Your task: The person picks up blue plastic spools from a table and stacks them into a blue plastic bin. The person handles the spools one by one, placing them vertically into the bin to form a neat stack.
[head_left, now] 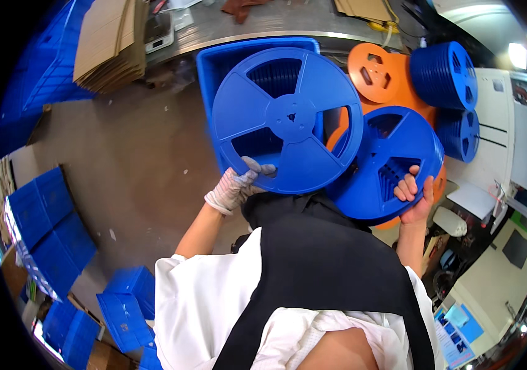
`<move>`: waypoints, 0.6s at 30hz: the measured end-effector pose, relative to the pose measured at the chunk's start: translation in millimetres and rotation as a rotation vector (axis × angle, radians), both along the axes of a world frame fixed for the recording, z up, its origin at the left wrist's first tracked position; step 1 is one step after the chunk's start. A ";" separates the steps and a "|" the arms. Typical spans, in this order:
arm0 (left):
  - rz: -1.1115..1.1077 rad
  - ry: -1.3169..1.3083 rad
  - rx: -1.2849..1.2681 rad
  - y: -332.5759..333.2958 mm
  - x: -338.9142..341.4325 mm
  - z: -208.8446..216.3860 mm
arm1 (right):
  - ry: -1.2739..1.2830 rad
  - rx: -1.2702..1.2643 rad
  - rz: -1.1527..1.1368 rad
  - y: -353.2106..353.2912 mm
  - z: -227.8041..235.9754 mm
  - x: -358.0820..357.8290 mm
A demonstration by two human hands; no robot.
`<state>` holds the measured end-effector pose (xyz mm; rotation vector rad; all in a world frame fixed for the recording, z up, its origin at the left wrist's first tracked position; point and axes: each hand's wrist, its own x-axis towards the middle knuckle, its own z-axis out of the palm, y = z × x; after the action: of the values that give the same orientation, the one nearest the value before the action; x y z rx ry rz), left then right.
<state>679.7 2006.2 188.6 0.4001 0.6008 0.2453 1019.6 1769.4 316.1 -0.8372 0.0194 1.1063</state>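
My left hand, in a pale knit glove, is closed on the lower left rim of a large blue plastic reel. That reel lies face up over a blue bin, and more blue reel edges show through its openings. Bare, my right hand grips a stack of blue reels at its lower right, fingers curled at a cutout and thumb by the outer rim. The stack sits tilted beside the bin, its left side partly covered by the large reel.
Orange reels lie beyond the stack, with two more blue reel stacks at the right. A metal worktable runs along the far side. Flattened cardboard leans at the far left; blue crates stand on the left floor.
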 end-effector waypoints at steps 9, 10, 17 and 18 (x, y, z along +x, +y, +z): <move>0.008 0.894 0.589 56.6 -18.2 -89.8 | -0.001 -0.046 -0.020 -1.4 -7.5 -2.0; -0.025 0.960 0.642 66.8 -18.8 -109.9 | 0.000 -0.048 -0.026 -1.8 -6.9 -2.6; -0.179 1.248 0.914 116.3 -6.3 -251.8 | -0.026 -0.090 -0.041 -7.6 -3.1 -5.4; -0.180 1.238 0.894 117.8 -6.1 -263.8 | -0.027 -0.095 -0.042 -7.7 -2.8 -6.0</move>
<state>673.6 2124.0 -75.3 1.5101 1.6587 0.0496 1013.6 1761.7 313.3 -0.9329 0.0679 1.0609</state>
